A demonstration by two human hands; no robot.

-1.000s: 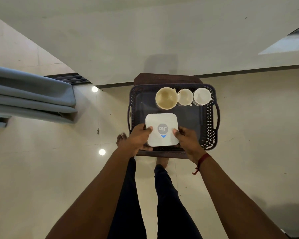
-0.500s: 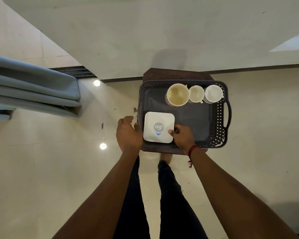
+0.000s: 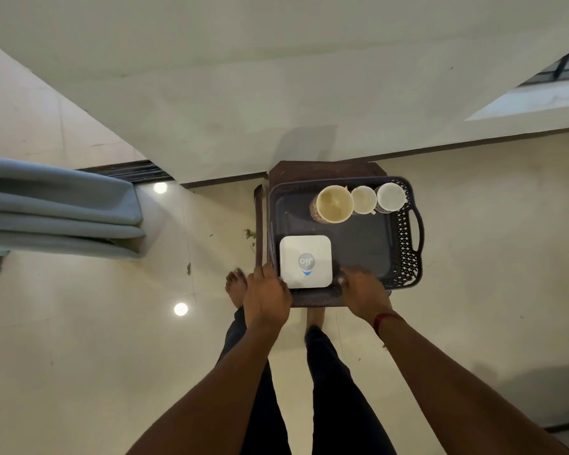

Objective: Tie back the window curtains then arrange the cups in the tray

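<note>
Cups [image 3: 363, 199] are lined along the far rim of the tray [image 3: 408, 244]; judged light, brittle, best lifted by handles; left hand [image 3: 266, 297], right hand [image 3: 363, 290] at near rim, grip unclear.

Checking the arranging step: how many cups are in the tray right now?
3, in a row along the far wall of the tray: large tan cup leftmost, small white cup in the middle, wider white cup rightmost.

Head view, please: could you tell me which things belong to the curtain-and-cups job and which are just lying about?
Job: curtain, tray, large cup, two small cups, left hand and right hand at the tray's near rim.
Lying about: white Jio box in the tray, stool under it, leaf scraps.
</note>
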